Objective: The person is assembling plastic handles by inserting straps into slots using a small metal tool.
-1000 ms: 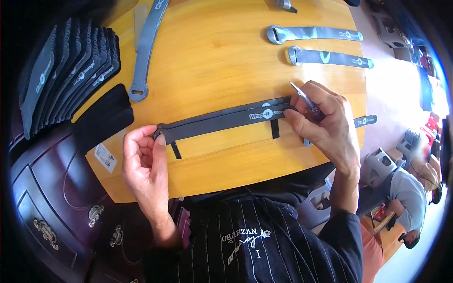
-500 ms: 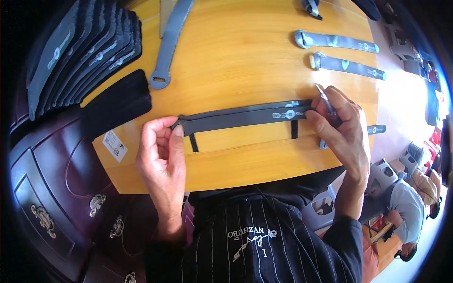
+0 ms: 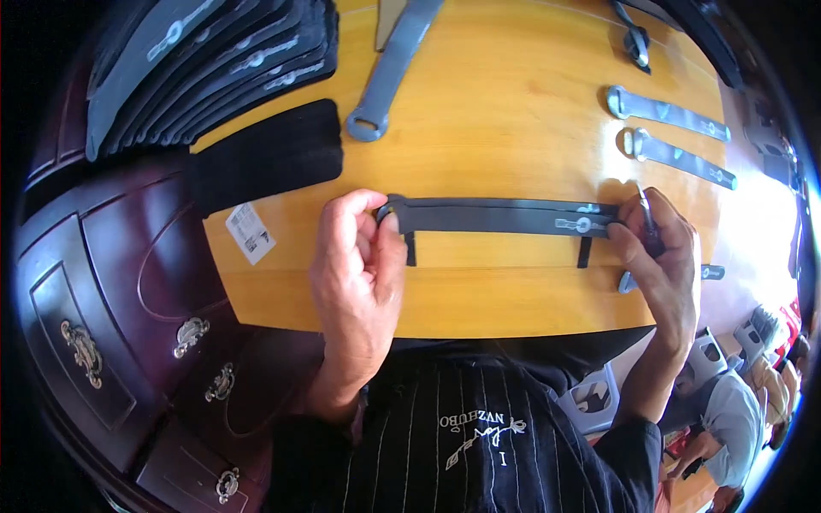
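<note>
A dark grey fabric strap [image 3: 505,219] with a pale print near its right end is stretched level above the table's near part. A second grey layer shows along its far edge. My left hand [image 3: 361,274] pinches the left end between thumb and fingertips. At the other end, my right hand [image 3: 665,265] grips the strap with its thumb and fingers. That same hand also holds a slim tool [image 3: 646,212] with a silver pointed tip; its exact kind is unclear. Two short black strips [image 3: 411,250] stick out from under the strap's near edge, one towards each end.
A fanned stack of grey straps [image 3: 231,68] lies far left, beside a black fabric piece [image 3: 274,154] and a white label [image 3: 251,232]. Another grey strap [image 3: 395,68] points away. Finished-looking looped straps [image 3: 671,114] lie right. A person [image 3: 734,410] sits beyond the table.
The view has turned, so the table and things on it appear farther right. Both hands keep their grip on the strap, which lies more level in the picture.
</note>
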Motion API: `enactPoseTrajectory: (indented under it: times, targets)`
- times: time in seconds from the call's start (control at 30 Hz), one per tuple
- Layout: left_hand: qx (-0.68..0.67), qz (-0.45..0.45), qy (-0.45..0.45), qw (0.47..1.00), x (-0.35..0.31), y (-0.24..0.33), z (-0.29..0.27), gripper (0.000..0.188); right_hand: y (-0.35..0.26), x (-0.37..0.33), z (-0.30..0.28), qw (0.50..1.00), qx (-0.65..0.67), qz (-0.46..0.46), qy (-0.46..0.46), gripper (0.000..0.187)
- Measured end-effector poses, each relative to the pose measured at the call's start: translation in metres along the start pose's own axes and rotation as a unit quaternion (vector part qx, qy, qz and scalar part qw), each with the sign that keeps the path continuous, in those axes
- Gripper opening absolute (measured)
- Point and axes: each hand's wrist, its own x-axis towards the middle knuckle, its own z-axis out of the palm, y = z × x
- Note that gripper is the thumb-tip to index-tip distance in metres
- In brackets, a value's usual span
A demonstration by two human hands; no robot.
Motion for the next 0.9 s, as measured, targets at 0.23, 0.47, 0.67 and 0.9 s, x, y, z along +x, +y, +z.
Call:
enactPoseTrajectory:
  times: [0.23,0.47,0.67,0.9]
  targets:
    - [-0.012,-0.013,0.003,1.0,0.001,0.003,0.001,0.014,-0.003,0.001,0.006,0.992,-0.105,-0.052,0.041,0.02]
    - [-0.004,0.003,0.002,1.0,0.001,0.0,0.003,0.013,-0.002,0.001,0.003,0.994,-0.093,-0.05,0.038,0.023]
    - [-0.01,-0.007,-0.001,1.0,0.004,0.001,0.001,0.013,0.002,0.004,0.011,0.987,-0.124,-0.083,0.059,0.023]
    - [0.019,-0.033,-0.006,0.999,0.006,0.016,-0.006,0.011,-0.015,0.002,0.004,0.979,-0.177,-0.087,0.042,0.02]
